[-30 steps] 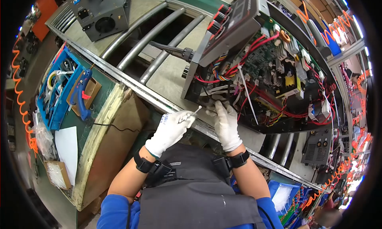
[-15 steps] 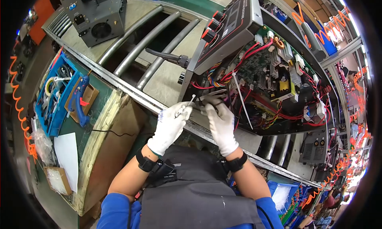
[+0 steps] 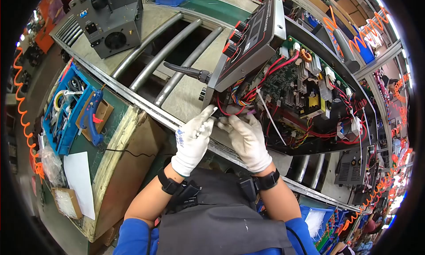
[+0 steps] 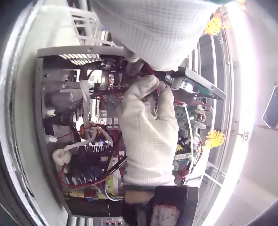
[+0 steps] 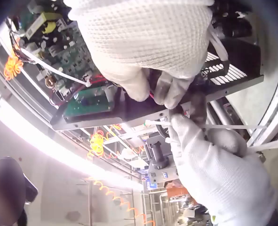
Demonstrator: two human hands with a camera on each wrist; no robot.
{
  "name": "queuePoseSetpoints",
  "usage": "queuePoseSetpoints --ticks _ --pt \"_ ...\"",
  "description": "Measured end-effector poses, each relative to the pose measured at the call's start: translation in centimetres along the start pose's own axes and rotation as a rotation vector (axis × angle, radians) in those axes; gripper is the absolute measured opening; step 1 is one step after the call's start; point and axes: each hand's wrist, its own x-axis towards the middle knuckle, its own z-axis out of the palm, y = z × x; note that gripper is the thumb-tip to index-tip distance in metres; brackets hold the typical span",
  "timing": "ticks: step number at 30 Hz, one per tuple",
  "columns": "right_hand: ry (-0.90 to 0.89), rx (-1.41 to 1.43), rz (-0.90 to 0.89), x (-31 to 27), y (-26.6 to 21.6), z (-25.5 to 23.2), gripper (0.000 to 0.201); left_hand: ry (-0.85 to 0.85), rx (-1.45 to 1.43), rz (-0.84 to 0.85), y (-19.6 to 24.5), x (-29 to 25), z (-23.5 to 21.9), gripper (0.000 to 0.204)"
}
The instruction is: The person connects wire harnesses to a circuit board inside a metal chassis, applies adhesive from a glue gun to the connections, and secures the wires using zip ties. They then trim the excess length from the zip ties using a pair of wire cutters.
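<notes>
The gloved left hand holds thin white cable ties in curled fingers, at the near edge of the opened machine. In the right wrist view the left hand has its fingertips just outside the casing edge. Beside it the right hand reaches inside, below the tilted front panel. Seen in the left wrist view, the right hand pinches dark and red wires between thumb and fingers; its fingertips partly hide them. Another white tie projects from the wire bundle.
Metal rollers run left of the machine, with a second grey unit beyond. On the left bench are a blue tool tray, a blue-handled tool and a box of white ties. A black cable juts from the machine.
The left hand has turned more upright, its fingertips raised toward the casing. The right hand has shifted slightly and its thumb and fingers are closer together. The head view has moved a little.
</notes>
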Motion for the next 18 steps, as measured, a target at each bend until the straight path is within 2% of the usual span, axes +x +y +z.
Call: queuePoseSetpoints --ticks 3,5,6,7,8,13,15,17,18 --pt "0.065 -0.154 0.011 -0.8 -0.6 -1.0 0.026 -0.021 0.011 0.089 -1.2 0.4 1.0 0.029" --pt "0.069 -0.187 -0.013 -0.8 -0.8 -0.6 0.026 -0.117 0.006 -0.006 -0.1 1.4 1.3 0.031" --pt "0.104 -0.308 -0.06 -0.8 -0.7 -0.4 0.026 -0.172 0.015 -0.113 -0.7 1.6 1.4 0.031" --pt "0.141 -0.427 -0.107 -1.0 -0.5 -0.4 0.027 -0.182 0.016 -0.115 -0.7 1.8 1.5 0.031" --pt "0.184 -0.437 -0.121 -1.2 0.2 -0.8 0.029 -0.163 -0.053 -0.193 -0.6 1.9 1.6 0.031" --pt "0.181 -0.354 -0.222 -0.3 0.7 0.4 0.031 -0.11 -0.22 -0.289 -1.3 2.1 2.0 0.028" --pt "0.133 -0.575 -0.213 0.3 0.3 0.3 0.036 -0.11 -0.26 -0.326 -0.8 2.3 2.0 0.029" --pt "0.162 -0.663 -0.165 0.4 -0.4 0.2 0.04 -0.126 -0.324 -0.342 -0.3 2.5 2.1 0.031" --pt "0.159 -0.555 -0.169 0.2 -0.7 0.1 0.04 -0.136 -0.319 -0.339 -0.3 2.7 2.6 0.031"
